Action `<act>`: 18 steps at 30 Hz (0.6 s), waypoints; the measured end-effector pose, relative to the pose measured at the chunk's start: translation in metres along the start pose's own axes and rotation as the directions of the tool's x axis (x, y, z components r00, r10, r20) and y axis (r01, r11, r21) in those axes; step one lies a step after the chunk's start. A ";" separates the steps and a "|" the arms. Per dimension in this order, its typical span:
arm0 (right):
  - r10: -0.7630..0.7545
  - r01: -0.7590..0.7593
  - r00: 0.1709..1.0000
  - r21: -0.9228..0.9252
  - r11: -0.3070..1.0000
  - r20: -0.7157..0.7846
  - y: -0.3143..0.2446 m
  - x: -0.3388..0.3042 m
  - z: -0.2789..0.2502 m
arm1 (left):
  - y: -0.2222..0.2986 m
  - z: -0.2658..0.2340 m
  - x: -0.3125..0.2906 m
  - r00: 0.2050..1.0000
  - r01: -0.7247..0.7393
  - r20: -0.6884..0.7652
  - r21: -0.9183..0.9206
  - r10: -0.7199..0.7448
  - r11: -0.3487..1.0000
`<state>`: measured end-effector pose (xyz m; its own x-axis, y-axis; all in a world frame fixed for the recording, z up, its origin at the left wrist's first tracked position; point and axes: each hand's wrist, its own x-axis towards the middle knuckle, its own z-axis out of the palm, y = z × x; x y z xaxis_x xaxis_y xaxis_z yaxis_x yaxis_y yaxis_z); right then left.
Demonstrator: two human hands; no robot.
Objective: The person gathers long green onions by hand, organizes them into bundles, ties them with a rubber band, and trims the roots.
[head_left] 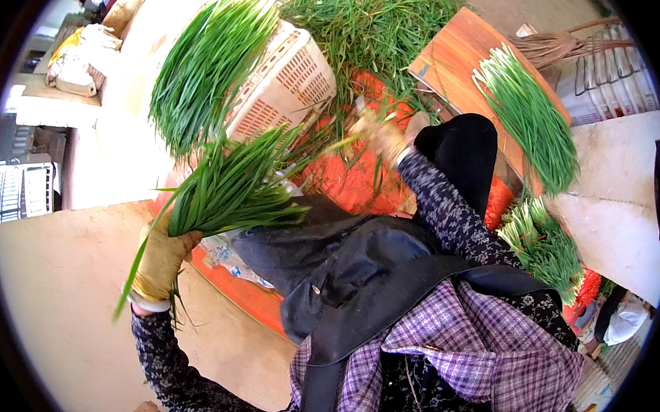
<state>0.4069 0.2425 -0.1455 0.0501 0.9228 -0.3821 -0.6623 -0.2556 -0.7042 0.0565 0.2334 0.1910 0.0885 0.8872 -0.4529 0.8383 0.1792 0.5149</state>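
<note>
A bunch of long green garlic chives is gripped in my left hand, which wears a yellowish glove. Its leaves fan out to the right over my lap, and one long blade hangs down past the wrist. My right hand, gloved too, is over the red sheet beside my knee. Motion smears its fingers. A thin yellowish strand shows at its left side, but whether the hand holds it is unclear.
A white plastic crate carries a large heap of chives. Loose greens are piled behind it. On the right, a wooden board bears a chive bunch; tied bundles lie below. A straw broom rests beyond.
</note>
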 end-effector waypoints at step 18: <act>0.283 -0.384 0.890 0.252 0.888 0.358 0.025 0.002 0.016 | -0.168 0.195 -0.094 0.968 0.048 -0.204 0.719 0.145 0.693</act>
<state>0.3787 0.2431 -0.1541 -0.4105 0.8520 -0.3248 -0.7960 -0.5086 -0.3282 0.0118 0.0370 0.0054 0.0972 0.9718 -0.2150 0.9722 -0.1389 -0.1884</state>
